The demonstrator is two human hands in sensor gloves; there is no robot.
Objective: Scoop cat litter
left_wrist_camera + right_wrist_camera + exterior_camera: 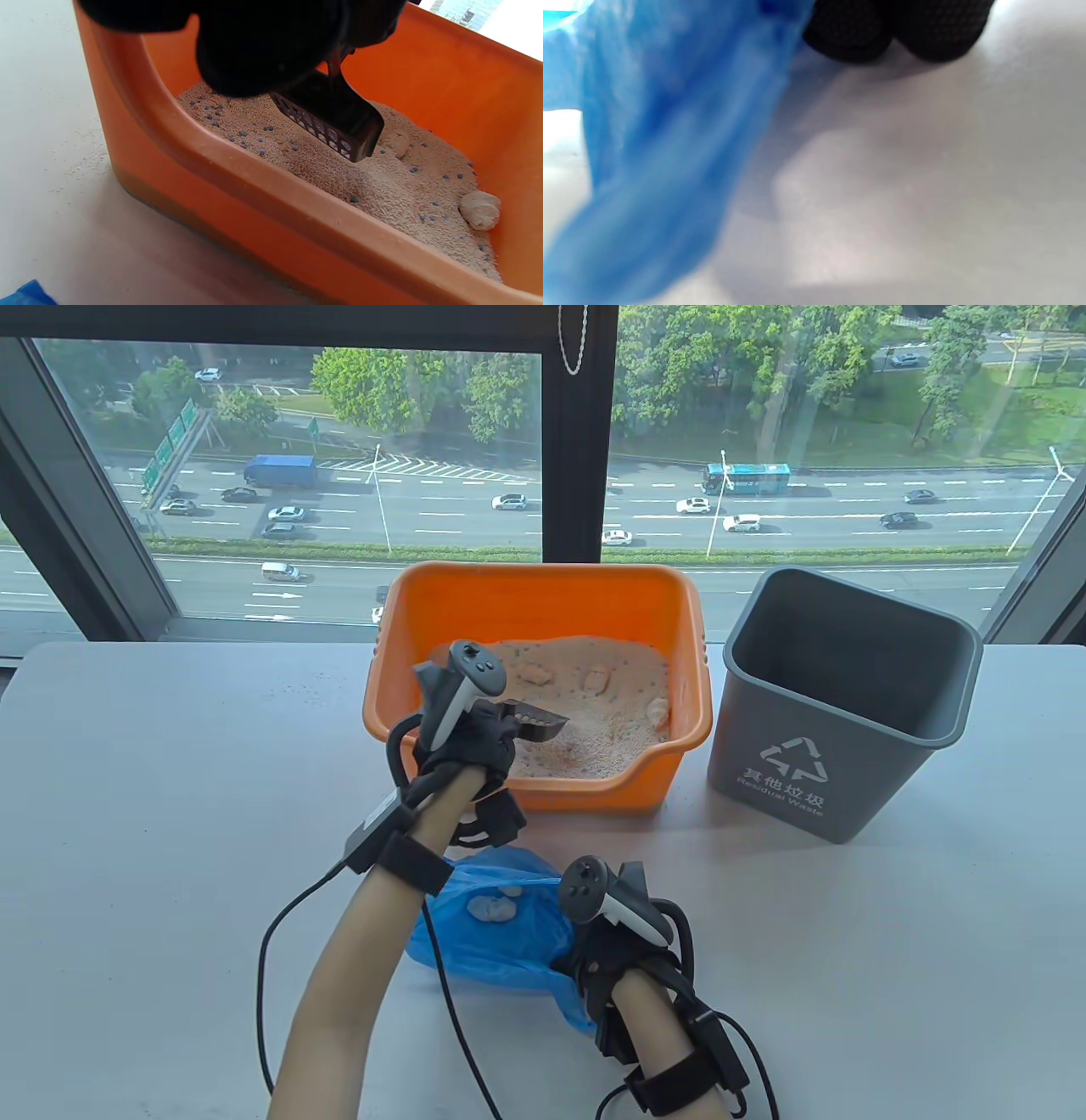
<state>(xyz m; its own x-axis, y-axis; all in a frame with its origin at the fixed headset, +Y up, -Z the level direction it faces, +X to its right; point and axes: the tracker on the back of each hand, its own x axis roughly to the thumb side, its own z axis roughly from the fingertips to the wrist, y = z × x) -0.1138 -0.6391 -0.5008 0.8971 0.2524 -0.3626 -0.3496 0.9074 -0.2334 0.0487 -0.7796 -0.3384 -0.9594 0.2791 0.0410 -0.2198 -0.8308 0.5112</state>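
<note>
An orange litter box holds sandy litter with a few pale clumps. My left hand grips a dark slotted scoop inside the box. In the left wrist view the scoop has its front edge on the litter, and a clump lies to the right. My right hand holds the edge of a blue plastic bag on the table in front of the box. The bag hangs from my right fingers. Pale clumps lie inside the bag.
A grey waste bin stands right of the litter box. The white table runs up to a window at the back. Black cables trail from both wrists. Some spilled grains lie on the table beside the box.
</note>
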